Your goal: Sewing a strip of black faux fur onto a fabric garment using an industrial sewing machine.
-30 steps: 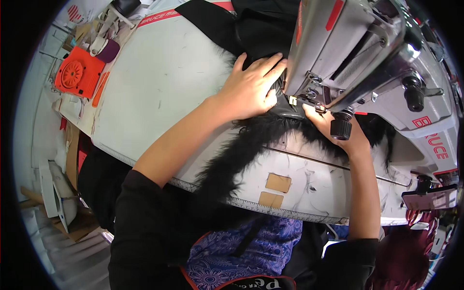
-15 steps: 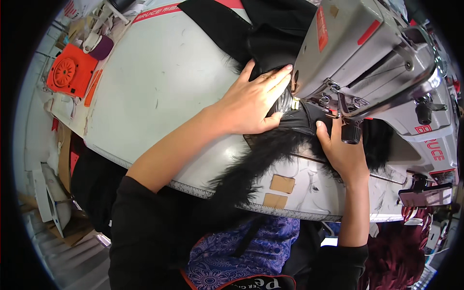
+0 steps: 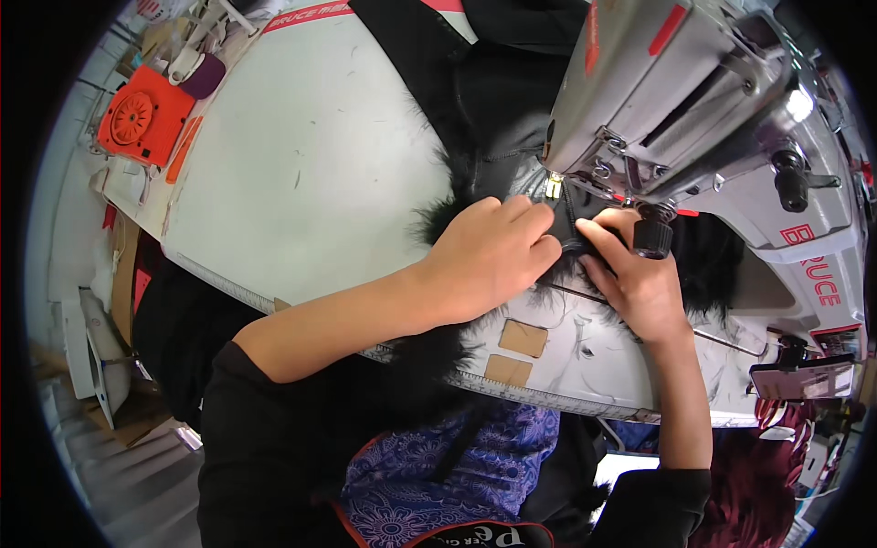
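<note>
A black garment with feathery fur trim (image 3: 493, 128) lies on the white sewing table, part of it beneath the sewing machine (image 3: 667, 100). Beside the lit presser foot (image 3: 554, 185), a seam in the dark cloth faces me. My left hand (image 3: 498, 251) is closed, fingers curled and thumb pressed in, gripping the garment just in front of the foot. To the right of the seam, my right hand (image 3: 635, 279) pinches the same cloth between bent fingers and thumb. Fur hangs from under my left wrist over the table's front edge.
Two brown cardboard pieces (image 3: 523, 339) lie near the table's ruler-marked front edge (image 3: 539, 395). An orange device with a round grille (image 3: 137, 117) and a purple roll (image 3: 203, 77) are at the far left. A phone (image 3: 802, 377) is clamped at the right, above dark red fabric (image 3: 754, 484).
My left hand has drawn back toward me and gone from spread flat to curled on the cloth. My right fingers have bent into a pinch. More of the garment lies exposed behind the foot.
</note>
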Demonstrator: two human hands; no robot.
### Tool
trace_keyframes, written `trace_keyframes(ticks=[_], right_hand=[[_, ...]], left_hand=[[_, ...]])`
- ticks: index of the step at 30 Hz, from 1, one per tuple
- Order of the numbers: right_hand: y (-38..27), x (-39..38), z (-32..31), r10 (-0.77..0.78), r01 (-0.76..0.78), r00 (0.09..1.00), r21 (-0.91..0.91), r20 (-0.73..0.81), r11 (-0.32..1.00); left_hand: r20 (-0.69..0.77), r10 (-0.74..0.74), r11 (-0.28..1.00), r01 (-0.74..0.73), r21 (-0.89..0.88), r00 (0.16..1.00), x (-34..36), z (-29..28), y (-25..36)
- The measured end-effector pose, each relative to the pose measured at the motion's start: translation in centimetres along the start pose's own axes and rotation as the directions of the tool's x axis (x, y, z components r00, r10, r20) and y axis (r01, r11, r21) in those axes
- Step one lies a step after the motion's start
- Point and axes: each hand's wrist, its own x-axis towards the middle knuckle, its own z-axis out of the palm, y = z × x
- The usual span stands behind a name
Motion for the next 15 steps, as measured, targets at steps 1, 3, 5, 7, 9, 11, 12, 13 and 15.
trace_keyframes(ticks=[1,3,5,7,9,11,12,13,15], right_hand=[[-0.2,0.4,0.1,-0.065,0.062,0.997,-0.062,-0.047,0.996],[0.1,0.3,0.4,-0.122,0.117,0.990,-0.083,-0.064,0.990],[0.2,0.5,0.6,-0.191,0.180,0.976,-0.098,-0.106,0.979],[0.0,0.4,0.6,-0.185,0.172,0.976,-0.108,-0.117,0.979],[0.0,0.4,0.5,-0.182,0.167,0.975,-0.118,-0.128,0.979],[-0.1,0.4,0.5,-0.140,0.132,0.988,-0.107,-0.069,0.985],[-0.2,0.4,0.5,-0.142,0.134,0.987,-0.104,-0.072,0.985],[-0.4,0.5,0.6,-0.142,0.133,0.988,-0.122,-0.066,0.984],[-0.6,0.6,0.7,-0.140,0.130,0.988,-0.143,-0.061,0.981]], left_hand=[[0.005,0.000,1.000,0.000,0.005,1.000,-0.1,0.2,0.0],[-0.079,0.148,0.982,-0.137,0.126,0.986,-0.6,0.8,-0.2],[-0.081,0.150,0.973,-0.133,0.188,0.985,-1.3,0.8,0.2],[-0.046,0.113,0.970,-0.100,0.220,0.993,-1.5,0.4,1.2],[0.023,0.067,0.980,-0.070,0.189,0.997,-1.1,-0.3,1.6],[0.092,0.020,0.986,-0.035,0.161,0.996,-1.1,-0.4,1.7],[0.073,0.017,0.986,-0.029,0.163,0.997,-1.3,-0.1,1.6],[0.053,0.014,0.986,-0.023,0.165,0.998,-1.4,0.0,1.5],[0.039,0.004,0.986,-0.010,0.166,0.999,-1.7,-0.2,1.5]])
